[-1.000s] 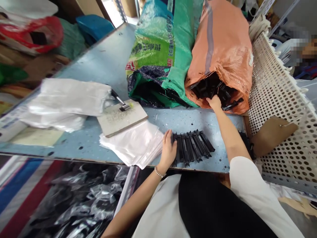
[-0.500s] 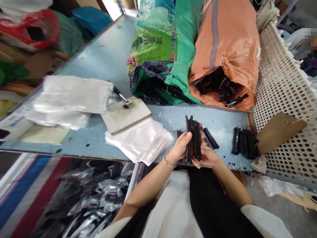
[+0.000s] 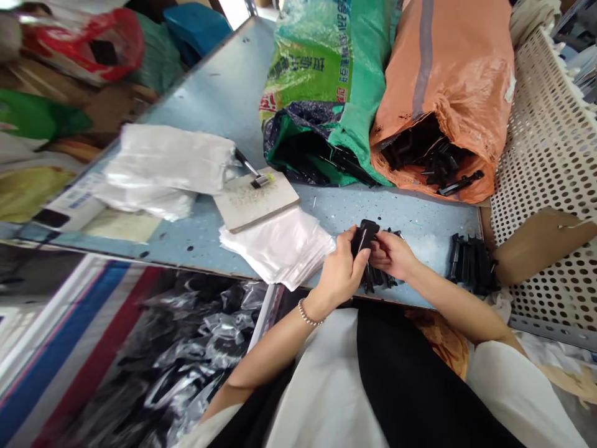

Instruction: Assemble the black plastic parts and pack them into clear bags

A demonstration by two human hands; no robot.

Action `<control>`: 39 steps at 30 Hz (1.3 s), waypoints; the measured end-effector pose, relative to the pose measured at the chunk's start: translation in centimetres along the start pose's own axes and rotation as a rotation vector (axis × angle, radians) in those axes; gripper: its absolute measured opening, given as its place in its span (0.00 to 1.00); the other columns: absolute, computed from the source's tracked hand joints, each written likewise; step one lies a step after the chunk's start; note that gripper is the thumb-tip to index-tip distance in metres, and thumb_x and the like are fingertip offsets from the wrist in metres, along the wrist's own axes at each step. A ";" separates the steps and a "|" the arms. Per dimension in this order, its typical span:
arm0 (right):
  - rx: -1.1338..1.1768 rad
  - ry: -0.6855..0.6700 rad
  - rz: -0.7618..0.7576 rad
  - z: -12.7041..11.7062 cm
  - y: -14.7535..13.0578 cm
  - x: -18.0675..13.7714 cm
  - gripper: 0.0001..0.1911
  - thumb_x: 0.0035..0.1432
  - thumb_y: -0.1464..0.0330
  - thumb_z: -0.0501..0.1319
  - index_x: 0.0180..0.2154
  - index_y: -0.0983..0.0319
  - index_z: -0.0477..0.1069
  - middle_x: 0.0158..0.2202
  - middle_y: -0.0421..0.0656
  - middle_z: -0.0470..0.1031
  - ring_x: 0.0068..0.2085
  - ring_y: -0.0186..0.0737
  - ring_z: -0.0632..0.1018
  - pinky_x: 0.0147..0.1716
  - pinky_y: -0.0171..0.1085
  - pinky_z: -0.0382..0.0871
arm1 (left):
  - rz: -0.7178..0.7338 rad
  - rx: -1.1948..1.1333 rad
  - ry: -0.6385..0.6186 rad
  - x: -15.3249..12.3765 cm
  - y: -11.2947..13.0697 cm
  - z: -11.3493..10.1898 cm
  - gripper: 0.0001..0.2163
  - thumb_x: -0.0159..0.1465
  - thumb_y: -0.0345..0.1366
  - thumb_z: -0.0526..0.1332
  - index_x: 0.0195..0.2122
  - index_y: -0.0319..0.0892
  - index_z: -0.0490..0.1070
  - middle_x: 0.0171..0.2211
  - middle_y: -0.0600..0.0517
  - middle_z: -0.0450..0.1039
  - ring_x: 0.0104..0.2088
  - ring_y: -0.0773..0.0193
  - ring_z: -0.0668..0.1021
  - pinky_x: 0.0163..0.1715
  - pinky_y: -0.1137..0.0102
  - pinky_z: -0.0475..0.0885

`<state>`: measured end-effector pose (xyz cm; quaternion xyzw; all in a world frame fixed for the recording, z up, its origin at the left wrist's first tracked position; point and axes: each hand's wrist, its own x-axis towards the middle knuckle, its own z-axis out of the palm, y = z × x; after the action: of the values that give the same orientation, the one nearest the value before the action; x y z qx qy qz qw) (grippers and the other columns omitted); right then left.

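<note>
A blue speckled worktable [image 3: 196, 112] (dark-spotted near its front edge) meets a white perforated panel [image 3: 550, 155] rightward.

Your desk [image 3: 219, 106] is a pale blue, speckled top. At its near edge lies a stack of clear bags [image 3: 280, 246], with a grey board [image 3: 254, 199] touching its far side and a heap of white bags [image 3: 172, 158] left of that. At the back, a green sack [image 3: 326, 93] and an orange sack [image 3: 448, 81] lie side by side, mouths toward you. A row of black pieces [image 3: 380, 277] sits by the near edge, and a second black bundle [image 3: 471, 264] lies to its right.
</note>
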<state>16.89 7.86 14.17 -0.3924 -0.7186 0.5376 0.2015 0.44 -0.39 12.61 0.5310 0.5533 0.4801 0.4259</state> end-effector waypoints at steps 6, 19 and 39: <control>-0.546 0.035 -0.252 -2.0 -1.3 0.4 0.24 0.70 0.47 0.53 0.34 0.59 0.69 0.30 0.45 0.72 0.34 0.43 0.73 0.33 0.40 0.69 | -0.152 -0.234 -0.098 0.0 0.6 -1.8 0.26 0.71 0.58 0.52 0.61 0.45 0.57 0.43 0.48 0.74 0.26 0.66 0.77 0.24 0.69 0.74; -0.510 -0.010 -0.226 -1.2 -2.2 0.4 0.26 0.71 0.47 0.50 0.32 0.59 0.68 0.28 0.44 0.72 0.31 0.42 0.73 0.30 0.39 0.69 | -0.145 -0.225 -0.108 -0.5 1.0 -2.2 0.26 0.72 0.57 0.52 0.61 0.44 0.57 0.41 0.49 0.74 0.24 0.66 0.78 0.23 0.69 0.73; -0.995 -0.131 -0.632 5.5 0.3 -3.5 0.21 0.74 0.56 0.53 0.37 0.63 0.76 0.34 0.50 0.79 0.35 0.44 0.75 0.32 0.41 0.63 | -0.290 -0.400 0.149 1.0 -1.0 -2.2 0.20 0.69 0.57 0.57 0.51 0.47 0.65 0.27 0.58 0.69 0.18 0.69 0.74 0.18 0.72 0.71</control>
<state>15.19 1.81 12.47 -0.1728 -0.9772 0.0733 0.0989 -1.95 0.48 12.07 0.3143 0.5474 0.5516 0.5452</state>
